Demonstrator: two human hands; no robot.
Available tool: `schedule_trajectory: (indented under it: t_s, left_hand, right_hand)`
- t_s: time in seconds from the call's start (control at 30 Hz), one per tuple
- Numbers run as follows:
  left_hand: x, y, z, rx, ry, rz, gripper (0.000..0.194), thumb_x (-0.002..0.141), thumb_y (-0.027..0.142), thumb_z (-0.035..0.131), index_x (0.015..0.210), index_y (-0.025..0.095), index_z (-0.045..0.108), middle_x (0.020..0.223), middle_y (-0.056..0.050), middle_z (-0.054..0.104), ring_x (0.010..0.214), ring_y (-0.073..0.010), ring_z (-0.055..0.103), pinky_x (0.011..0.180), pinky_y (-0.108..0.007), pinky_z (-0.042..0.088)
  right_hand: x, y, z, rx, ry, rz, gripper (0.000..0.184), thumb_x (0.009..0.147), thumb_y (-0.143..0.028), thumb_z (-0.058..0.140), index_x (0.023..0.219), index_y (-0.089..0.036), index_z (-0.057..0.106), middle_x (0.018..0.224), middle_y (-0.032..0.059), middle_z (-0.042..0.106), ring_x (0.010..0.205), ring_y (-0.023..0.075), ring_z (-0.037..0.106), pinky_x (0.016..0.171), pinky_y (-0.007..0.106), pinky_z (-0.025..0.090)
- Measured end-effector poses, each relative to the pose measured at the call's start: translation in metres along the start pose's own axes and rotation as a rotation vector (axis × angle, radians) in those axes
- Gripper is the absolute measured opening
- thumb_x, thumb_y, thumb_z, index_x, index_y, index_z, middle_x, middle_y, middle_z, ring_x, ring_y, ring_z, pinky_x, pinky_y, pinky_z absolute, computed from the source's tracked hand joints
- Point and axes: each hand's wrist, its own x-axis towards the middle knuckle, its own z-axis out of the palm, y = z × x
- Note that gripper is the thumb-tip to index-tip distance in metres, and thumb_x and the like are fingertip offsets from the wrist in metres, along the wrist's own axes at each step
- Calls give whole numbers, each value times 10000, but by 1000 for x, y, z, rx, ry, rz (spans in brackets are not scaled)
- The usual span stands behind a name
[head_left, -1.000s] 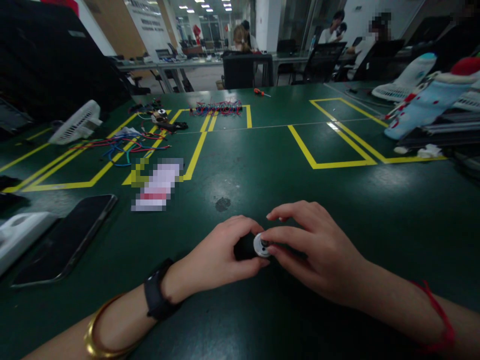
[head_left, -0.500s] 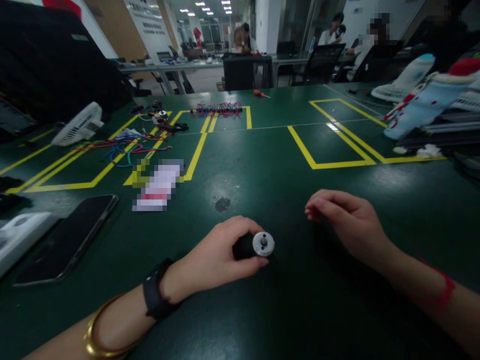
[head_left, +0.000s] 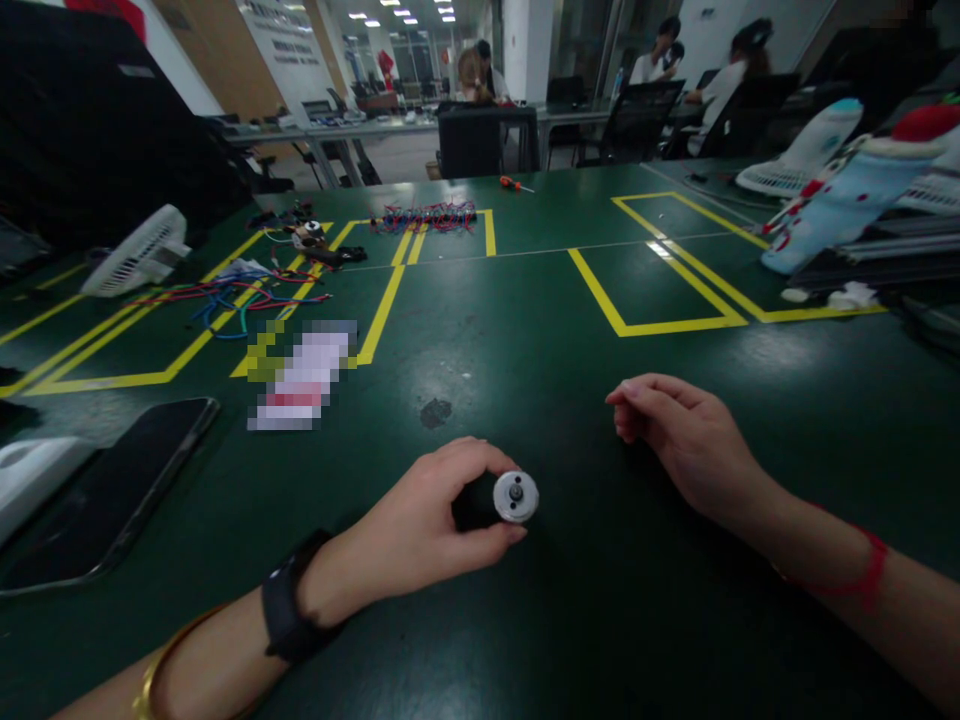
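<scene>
My left hand (head_left: 439, 515) is closed around a small electric motor (head_left: 516, 497), thumb on the near side and fingers on the far side. The motor's round silver end faces up, with a short shaft at its centre and two dark holes. Its lower body is hidden. To the right, apart from the motor, my right hand (head_left: 675, 430) rests over the green table (head_left: 570, 620) with its fingers curled together and the thumb against them. Nothing shows between those fingers.
A phone (head_left: 112, 490) and a white power strip (head_left: 37, 480) lie at left. Behind them are tangled wires (head_left: 240, 290) and a white fan (head_left: 139, 255). A screwdriver (head_left: 514, 184) lies at the far edge; a blue snowman-like bottle (head_left: 832, 200) stands at right. People sit in the background.
The whole view has shifted slightly, so most things sit a little further left. My left hand keeps its hold on the motor, and my right hand stays curled.
</scene>
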Motion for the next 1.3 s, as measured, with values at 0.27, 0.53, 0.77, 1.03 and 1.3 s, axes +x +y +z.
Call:
schedule_trajectory:
  t_s: [0.27,0.53,0.77,1.03,1.3]
  left_hand:
    - [1,1,-1,5,3,-2,296,772,197,700,1037,226,572,993,22,622,909,-146,578,812,-266,434]
    - [2,1,3,30,33,-16,237,738,183,699,933,205,566,887,26,598,819,-151,553,731,-266,417]
    - [3,1,3,38,34,4,224,736,177,693,915,195,560,871,24,588,828,-155,552,743,-268,414]
    - [2,2,1,24,13,-1,241,754,192,698,959,203,572,930,10,617,860,-162,572,774,-278,430]
    - [1,2,0,12,5,4,254,789,197,691,1018,212,582,978,3,630,902,-163,577,811,-285,431]
  right_hand:
    - [-8,-9,10,-413,-209,-137,218,927,-383,526,894,-235,683,785,1,629,750,146,576,689,297,446]
    - [-38,-27,43,-702,-253,-600,137,856,-244,612,950,-265,708,1185,57,588,1147,244,489,961,438,372]
    - [-41,-28,55,-730,-224,-582,76,814,-286,689,849,-332,738,1243,12,574,1206,281,435,968,487,338]
    - [-23,-33,34,-545,-347,-436,81,872,-300,622,901,-250,678,1031,39,606,1007,205,553,878,364,437]
    - [-17,-20,12,-810,-663,-383,101,876,-296,605,899,-258,696,1041,44,587,991,222,510,858,398,410]
